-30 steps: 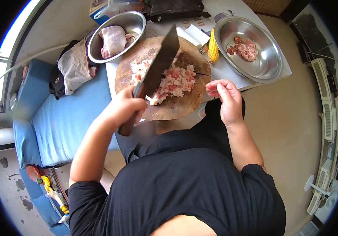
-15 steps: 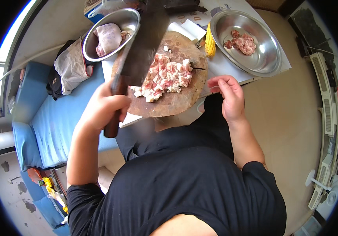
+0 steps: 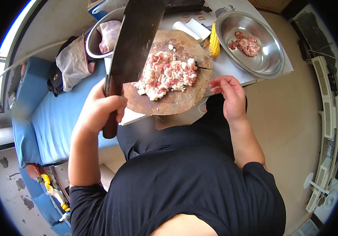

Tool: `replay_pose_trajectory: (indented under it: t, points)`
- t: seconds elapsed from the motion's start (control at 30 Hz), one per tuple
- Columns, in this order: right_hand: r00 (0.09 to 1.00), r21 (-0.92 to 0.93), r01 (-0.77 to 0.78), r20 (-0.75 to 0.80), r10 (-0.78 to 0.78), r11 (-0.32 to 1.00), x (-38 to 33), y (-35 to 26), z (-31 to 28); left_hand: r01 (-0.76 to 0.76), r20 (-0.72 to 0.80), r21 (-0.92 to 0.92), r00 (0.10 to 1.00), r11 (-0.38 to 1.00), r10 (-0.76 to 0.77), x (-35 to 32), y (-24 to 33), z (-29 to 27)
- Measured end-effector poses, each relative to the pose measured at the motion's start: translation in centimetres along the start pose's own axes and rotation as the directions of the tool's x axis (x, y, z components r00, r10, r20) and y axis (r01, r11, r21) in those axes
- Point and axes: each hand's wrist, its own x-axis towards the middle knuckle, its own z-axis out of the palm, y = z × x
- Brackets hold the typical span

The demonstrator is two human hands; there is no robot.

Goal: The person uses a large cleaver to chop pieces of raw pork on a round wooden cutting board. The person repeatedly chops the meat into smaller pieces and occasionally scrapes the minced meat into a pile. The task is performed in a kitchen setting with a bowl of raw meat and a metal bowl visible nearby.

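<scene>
A large dark cleaver [image 3: 135,41] is gripped by its wooden handle in my left hand [image 3: 102,105]. Its broad blade is raised and hides the left part of a round wooden chopping block [image 3: 192,94]. Roughly chopped pink and white meat [image 3: 165,74] lies heaped on the block, partly behind the blade. My right hand [image 3: 232,96] hovers just off the block's right edge, empty, with its fingers loosely bent and apart.
A metal bowl [image 3: 94,47] with a large piece of meat stands back left, partly behind the blade. At the back right, a wide metal basin [image 3: 273,63] holds some minced meat [image 3: 249,46], beside a corn cob [image 3: 214,41]. A blue sofa [image 3: 60,122] is on the left.
The cleaver, blurred before, now shows sharply, its blade a little further left and more upright. My right hand has barely moved. The whole view has shifted slightly.
</scene>
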Motion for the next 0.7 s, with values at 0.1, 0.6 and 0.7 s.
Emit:
replay_pose_trajectory:
  t: [0.1, 0.6, 0.7]
  points:
    - [0.999, 0.010, -0.028, 0.027, 0.028, 1.000, 0.0, 0.6, 0.4, 0.187, 0.046, 0.078, 0.980, 0.979, -0.191, 2.6, -3.7, 0.4]
    - [0.998, -0.041, -0.017, 0.062, 0.020, 0.999, -0.2, 0.3, 0.7, 0.147, 0.037, 0.111, 0.988, 0.983, -0.152, 2.6, -2.3, -0.8]
    - [0.999, -0.026, 0.005, 0.034, -0.004, 1.000, 0.0, 0.1, 0.2, -0.022, -0.029, 0.049, 0.999, 0.999, 0.024, 0.3, 0.8, -1.3]
